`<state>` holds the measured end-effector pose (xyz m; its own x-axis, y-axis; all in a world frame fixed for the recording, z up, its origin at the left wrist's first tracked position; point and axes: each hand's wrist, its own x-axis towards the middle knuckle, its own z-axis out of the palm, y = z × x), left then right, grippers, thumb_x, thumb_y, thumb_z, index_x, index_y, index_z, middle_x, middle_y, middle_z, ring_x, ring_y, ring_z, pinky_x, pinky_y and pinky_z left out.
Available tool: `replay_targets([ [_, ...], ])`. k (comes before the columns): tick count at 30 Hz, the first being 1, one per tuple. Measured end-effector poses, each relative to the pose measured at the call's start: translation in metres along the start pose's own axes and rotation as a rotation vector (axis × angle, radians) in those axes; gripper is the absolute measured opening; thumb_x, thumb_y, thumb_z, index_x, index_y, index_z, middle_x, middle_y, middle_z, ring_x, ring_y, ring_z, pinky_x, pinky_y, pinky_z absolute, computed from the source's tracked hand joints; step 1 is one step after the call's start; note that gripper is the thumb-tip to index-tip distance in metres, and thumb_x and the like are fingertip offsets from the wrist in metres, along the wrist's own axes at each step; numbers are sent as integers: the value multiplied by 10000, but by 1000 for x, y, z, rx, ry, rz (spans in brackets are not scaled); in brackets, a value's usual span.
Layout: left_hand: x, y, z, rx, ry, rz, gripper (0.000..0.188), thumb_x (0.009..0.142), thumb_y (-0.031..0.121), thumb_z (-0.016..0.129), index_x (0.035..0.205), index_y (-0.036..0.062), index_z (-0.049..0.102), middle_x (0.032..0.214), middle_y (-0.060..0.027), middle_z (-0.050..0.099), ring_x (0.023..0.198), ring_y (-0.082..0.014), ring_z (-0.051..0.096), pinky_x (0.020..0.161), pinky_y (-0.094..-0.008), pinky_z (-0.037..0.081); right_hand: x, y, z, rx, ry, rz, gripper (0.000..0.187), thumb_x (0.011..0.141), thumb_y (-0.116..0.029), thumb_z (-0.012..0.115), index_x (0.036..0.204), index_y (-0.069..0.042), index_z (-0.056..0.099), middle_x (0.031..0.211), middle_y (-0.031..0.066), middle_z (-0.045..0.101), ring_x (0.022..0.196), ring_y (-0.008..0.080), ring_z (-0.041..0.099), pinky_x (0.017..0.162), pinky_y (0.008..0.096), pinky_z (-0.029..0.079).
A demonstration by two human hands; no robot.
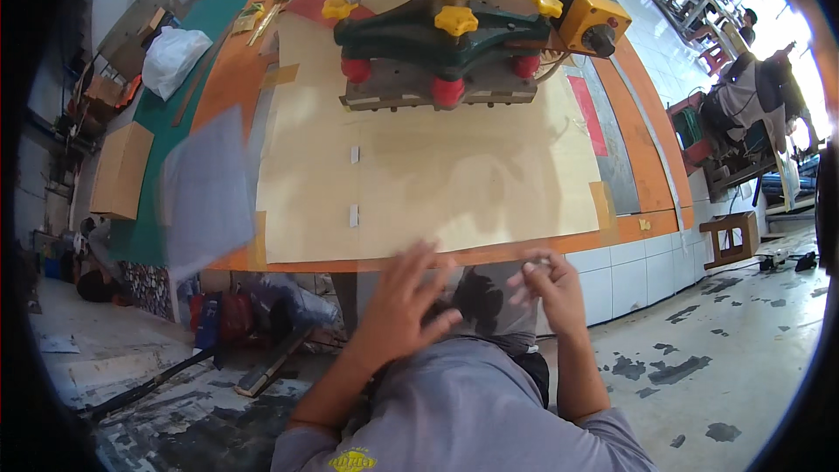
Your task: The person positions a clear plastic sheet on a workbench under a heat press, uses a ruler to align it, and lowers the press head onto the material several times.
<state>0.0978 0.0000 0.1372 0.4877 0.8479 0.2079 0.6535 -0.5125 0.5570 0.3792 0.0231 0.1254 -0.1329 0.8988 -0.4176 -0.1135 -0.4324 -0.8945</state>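
My left hand (404,301) is over the near edge of the work table, fingers spread and slightly blurred, with nothing seen in it. To its right, my right hand (551,290) is held just off the same edge, its fingers curled in and blurred at the tips. Whatever they pinch, if anything, is too small to make out. Beyond both hands lies a cream board (419,201), taped onto the orange table top. Two small white tabs, a nearer tab (354,216) and a farther tab (355,155), sit on its left half. A translucent greyish sheet (210,197), smeared by motion, is at the table's left side.
A dark green press head (437,39) with yellow knobs and red feet overhangs the board's far part. An orange control box (594,17) is beside it. At left are a cardboard box (122,170) and a white plastic bag (175,61); a brown stool (732,239) stands right.
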Motion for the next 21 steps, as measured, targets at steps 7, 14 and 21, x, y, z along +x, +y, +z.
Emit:
replay_targets([
  [7, 30, -48, -1, 246, 16, -117, 666, 995, 427, 618, 1540, 76, 466, 1672, -164, 329, 1551, -399, 283, 1261, -574, 222, 34, -26, -8, -802, 458, -510, 437, 949, -145, 740, 1350, -42, 600, 1145, 159, 714, 1023, 250, 688, 808, 353, 525],
  [14, 44, -59, -6, 273, 75, -105, 670, 991, 438, 635, 1502, 24, 507, 1661, -171, 342, 1545, -396, 295, 1253, -558, 259, 66, -29, -13, -1151, 366, -720, 370, 982, -270, 673, 1316, -109, 678, 1464, 88, 592, 1444, 316, 447, 1213, 467, 263],
  [21, 40, -59, -7, 288, 104, -128, 676, 983, 464, 635, 1489, 30, 524, 1651, -177, 358, 1537, -395, 312, 1246, -568, 263, 67, -31, -12, -1178, 267, -718, 405, 1015, -265, 618, 1392, -121, 653, 1528, 50, 568, 1506, 308, 392, 1246, 500, 217],
])
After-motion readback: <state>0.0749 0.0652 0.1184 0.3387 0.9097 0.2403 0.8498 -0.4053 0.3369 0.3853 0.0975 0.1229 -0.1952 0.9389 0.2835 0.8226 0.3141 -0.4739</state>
